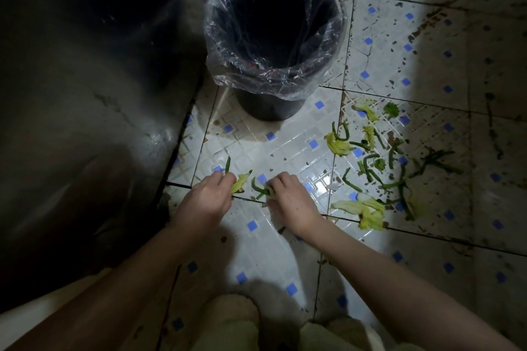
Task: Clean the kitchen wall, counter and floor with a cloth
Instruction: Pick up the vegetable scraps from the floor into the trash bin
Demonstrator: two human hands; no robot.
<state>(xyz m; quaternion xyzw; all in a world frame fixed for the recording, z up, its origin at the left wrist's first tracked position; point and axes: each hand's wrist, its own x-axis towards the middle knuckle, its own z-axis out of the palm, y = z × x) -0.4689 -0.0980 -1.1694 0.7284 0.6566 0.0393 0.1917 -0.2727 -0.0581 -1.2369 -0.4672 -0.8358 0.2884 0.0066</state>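
Picking vegetable scraps [339, 147] off the dirty kitchen floor [285, 236].
My left hand [205, 199] pinches a yellow leaf [239, 184]; my right hand [291, 196] curls round green stems [260, 190], fingertips hidden. At nine o'clock there is a dark surface [85, 94], hard to make out. The floor is white, blue-dotted and stained; lined bin [271, 108] at twelve, more scraps at three.

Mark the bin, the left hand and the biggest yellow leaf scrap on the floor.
bin [271, 107]: head view, dark outer wall near its base.
left hand [205, 201]: head view, back of the hand.
yellow leaf scrap [368, 212]: head view, middle of the leaf.
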